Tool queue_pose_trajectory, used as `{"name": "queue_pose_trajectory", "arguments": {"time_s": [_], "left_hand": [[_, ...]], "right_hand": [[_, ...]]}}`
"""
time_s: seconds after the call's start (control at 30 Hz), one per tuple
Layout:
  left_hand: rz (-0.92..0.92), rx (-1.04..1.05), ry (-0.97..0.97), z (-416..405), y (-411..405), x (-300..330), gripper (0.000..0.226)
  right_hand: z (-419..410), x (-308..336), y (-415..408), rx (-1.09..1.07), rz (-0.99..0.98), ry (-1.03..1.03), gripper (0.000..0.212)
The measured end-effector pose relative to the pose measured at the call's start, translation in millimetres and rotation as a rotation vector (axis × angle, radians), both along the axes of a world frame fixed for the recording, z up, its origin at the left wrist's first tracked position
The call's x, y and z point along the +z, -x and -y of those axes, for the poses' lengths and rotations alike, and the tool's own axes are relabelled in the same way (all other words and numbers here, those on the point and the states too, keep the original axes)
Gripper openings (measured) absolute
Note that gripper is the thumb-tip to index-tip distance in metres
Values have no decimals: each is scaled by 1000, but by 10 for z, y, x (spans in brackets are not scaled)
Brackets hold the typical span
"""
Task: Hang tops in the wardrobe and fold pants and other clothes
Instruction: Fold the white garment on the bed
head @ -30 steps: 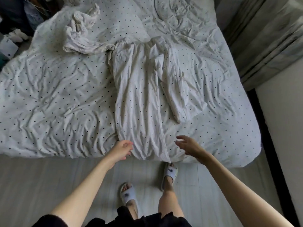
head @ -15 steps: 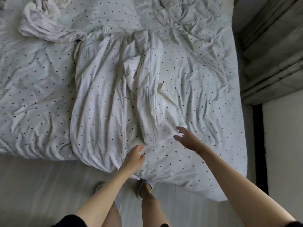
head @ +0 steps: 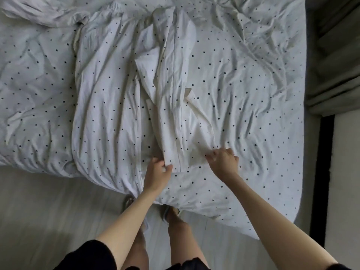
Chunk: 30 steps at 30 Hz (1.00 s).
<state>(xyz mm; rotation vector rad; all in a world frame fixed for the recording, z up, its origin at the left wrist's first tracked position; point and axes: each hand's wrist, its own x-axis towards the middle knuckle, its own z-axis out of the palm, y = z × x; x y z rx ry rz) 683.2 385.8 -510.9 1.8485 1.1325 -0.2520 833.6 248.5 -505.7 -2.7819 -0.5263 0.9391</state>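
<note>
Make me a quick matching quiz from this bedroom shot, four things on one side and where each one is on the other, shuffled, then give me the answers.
Things:
1. left hand
2. right hand
3. crumpled garment
4. curtain

Places:
A. far left of the bed
B. beyond the bed's right side
C. pinching the near-left corner of the pant leg
D. gripping the near-right corner of the pant leg

Pairs: 1-C, 2-D, 3-A, 4-B
</note>
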Motion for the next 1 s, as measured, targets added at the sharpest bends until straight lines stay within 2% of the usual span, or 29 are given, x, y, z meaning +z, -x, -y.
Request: {"name": "queue_pose_trajectory", "arguments": {"time_s": [0.07,0.13,0.2,0.23,0.33,0.4,0.5,0.53,0.6,0.67,0.77,0.9,1.0], "left_hand": [[84,-61,-43,95,102,89,18],[182,-175,-95,148,185,244,15],[244,-246,-123,169,258,415,22],[238,-263,-125,169,297,519,29],[156,-274,-150,119,316,721,39],[174,-307,-192,107,345,855,34],[253,-364,-145,186,459,1079,13],[266,-360,-93,224,450,1100,14],[273,-390,7,287,562,1180,35],[259,-475,55,291,768,1219,45],[234,-522,176,324,1059,1182,45],[209,-538,314,367,1360,1111,40],[206,-462,305,366,1521,1041,34]], "right_hand": [[89,63,129,-40,-33,-82,27],[139,160,225,-152,-185,-152,30],[160,279,329,-241,-293,-218,27],[176,357,402,-265,-301,-248,20],[216,549,583,-283,-248,-311,44],[207,722,733,-314,-298,-421,47],[170,996,1002,-449,-622,-559,54],[163,1029,1014,-484,-721,-572,54],[187,1118,1129,-519,-785,-621,52],[219,1191,1274,-577,-752,-680,41],[297,1244,1442,-625,-672,-670,20],[317,1379,1624,-477,-534,-584,29],[416,1450,1690,-357,-395,-442,27]]}}
